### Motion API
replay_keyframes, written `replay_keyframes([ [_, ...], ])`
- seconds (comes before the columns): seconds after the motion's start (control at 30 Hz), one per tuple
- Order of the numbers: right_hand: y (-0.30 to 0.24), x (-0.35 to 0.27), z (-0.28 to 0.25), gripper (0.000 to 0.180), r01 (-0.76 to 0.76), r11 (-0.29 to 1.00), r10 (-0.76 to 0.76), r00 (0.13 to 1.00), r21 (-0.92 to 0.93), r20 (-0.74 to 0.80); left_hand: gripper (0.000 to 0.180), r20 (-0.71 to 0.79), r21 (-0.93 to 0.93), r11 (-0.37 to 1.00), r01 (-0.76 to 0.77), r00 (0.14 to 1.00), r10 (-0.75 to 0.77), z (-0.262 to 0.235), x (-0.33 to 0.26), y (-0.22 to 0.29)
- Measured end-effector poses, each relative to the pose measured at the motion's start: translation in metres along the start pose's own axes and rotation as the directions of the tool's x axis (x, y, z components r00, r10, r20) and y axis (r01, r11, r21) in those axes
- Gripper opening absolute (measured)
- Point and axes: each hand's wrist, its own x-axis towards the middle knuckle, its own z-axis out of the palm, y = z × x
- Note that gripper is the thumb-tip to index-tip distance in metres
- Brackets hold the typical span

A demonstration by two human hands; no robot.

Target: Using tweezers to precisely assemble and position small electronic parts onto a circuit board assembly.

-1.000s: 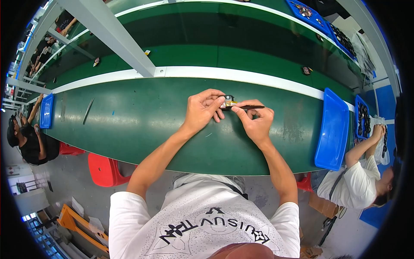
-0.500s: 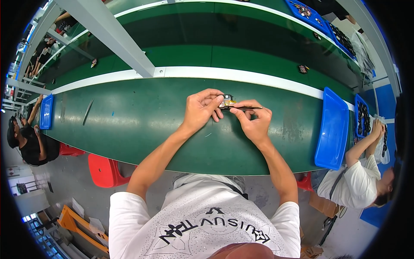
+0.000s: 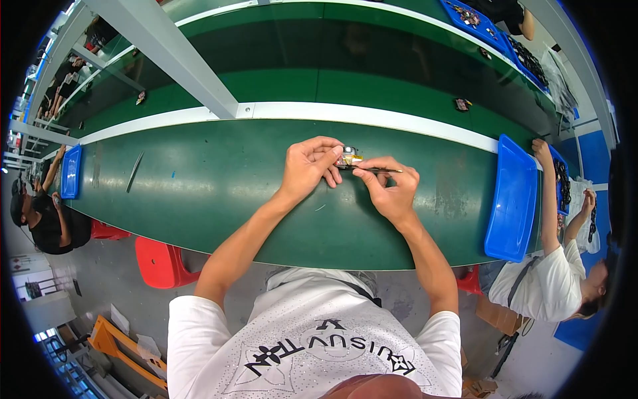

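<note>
Green and scuffed in places, the counter (image 3: pixel 232 206) spans the width before you, with your forearms reaching over its near edge. Your left hand (image 3: pixel 306 171) is closed on a small electronic assembly (image 3: pixel 348 159), thumb on top and fingers curled beneath. This piece, dark at its far end with silvery and yellow parts, sits above the middle of the counter, between your two hands. Your right hand (image 3: pixel 392 189) pinches a slim dark tool (image 3: pixel 387 170) between thumb and fingers, its left end at the near side of the assembly (whether the tip makes contact cannot be told at this size).

To your left on the counter lie a thin pale strip (image 3: pixel 135 171), set at a slant, and a small blue scrap (image 3: pixel 173 175). A fine sliver (image 3: pixel 320 207) rests nearer you, below the hands. One blue tray (image 3: pixel 512 206) stands tilted at the right end; another blue tray (image 3: pixel 71 171) is at the far left. Beyond the white rail (image 3: pixel 372 114), a small component (image 3: pixel 463 104) lies on the green belt (image 3: pixel 266 86). At right, a co-worker in a white shirt (image 3: pixel 548 282) has one arm raised beside the nearer tray.
</note>
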Motion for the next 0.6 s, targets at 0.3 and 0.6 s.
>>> replay_keyframes([
  [0.3, -0.0009, 0.0011, -0.0019, 0.012, 0.085, 0.995, -0.083, 0.996, -0.051, 0.036, 0.023, 0.022, 0.036, 0.999, 0.031, 0.999, -0.032, -0.0002, -0.0010, 0.0017],
  [0.6, -0.0002, 0.0000, 0.0022, 0.011, 0.175, 0.982, -0.172, 0.984, -0.068, 0.050, 0.020, 0.016, 0.161, 0.986, 0.041, 0.999, -0.045, 0.0010, -0.0009, 0.0000],
])
